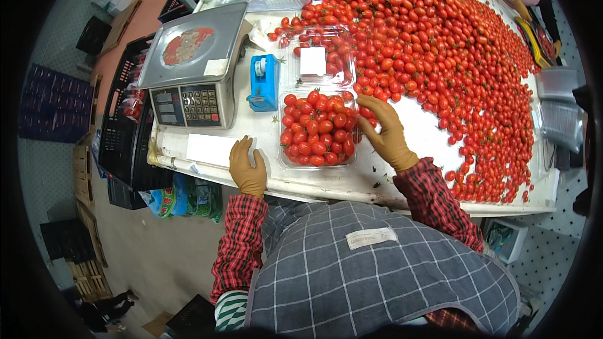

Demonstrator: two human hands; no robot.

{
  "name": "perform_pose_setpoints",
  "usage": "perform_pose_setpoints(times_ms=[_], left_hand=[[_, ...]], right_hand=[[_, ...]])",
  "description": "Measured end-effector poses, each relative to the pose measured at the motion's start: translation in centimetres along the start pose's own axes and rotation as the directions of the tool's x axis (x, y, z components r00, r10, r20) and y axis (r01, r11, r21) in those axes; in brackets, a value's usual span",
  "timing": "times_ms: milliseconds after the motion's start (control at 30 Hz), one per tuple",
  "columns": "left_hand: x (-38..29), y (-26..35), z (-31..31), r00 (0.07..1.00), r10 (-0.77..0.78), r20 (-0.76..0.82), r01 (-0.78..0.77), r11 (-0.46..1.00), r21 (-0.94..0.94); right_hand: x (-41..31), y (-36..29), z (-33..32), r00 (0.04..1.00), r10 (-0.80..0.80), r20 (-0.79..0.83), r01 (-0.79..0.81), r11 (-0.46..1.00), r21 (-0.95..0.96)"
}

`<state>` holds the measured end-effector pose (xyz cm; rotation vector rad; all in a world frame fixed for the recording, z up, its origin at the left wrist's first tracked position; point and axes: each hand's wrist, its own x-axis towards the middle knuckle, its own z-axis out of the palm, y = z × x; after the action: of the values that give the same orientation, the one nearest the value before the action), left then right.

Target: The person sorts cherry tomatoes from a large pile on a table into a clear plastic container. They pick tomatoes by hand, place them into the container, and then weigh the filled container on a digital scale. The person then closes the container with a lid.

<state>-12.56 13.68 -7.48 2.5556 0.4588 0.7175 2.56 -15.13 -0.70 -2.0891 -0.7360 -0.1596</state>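
A clear plastic clamshell box (281,162) stands on the table before me, its base heaped with red cherry tomatoes (318,127). Its hinged lid (351,59) lies folded back on the far side and carries a blank white label (313,61). My right hand (386,132), in a tan glove, is beside the box's right edge, fingers apart and nothing in them; whether it touches the box I cannot tell. Gloved likewise, my left hand (248,167) rests at the right end of a white card or label strip (209,149), with fingers apart.
A weighing scale (193,56) and a blue tape dispenser (264,82) stand left of the box. Loose cherry tomatoes (424,28) spread across the table's far and right side. Black crates (125,122) stand beyond the left edge. Another person's arm (516,2) shows at far right.
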Motion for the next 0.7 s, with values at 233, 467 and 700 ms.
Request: perform_pose_setpoints(times_ms=[233,467,700], left_hand=[[4.2,3.8,0.4,0.979,-0.063,0.195,0.125,0.936,-0.328],[9.9,4.0,4.5,0.716,-0.226,0.66,0.553,0.761,-0.339],[7.7,6.7,1.2,0.677,-0.187,0.712,0.693,0.489,-0.53]], right_hand=[[-7.3,0.4,1.2,0.705,0.55,0.449,-0.707,0.596,0.38],[-7.7,0.3,3.1,0.662,0.573,0.484,-0.746,0.437,0.503],[-7.6,-0.7,0.0,0.667,0.593,0.452,-0.733,0.412,0.541]])
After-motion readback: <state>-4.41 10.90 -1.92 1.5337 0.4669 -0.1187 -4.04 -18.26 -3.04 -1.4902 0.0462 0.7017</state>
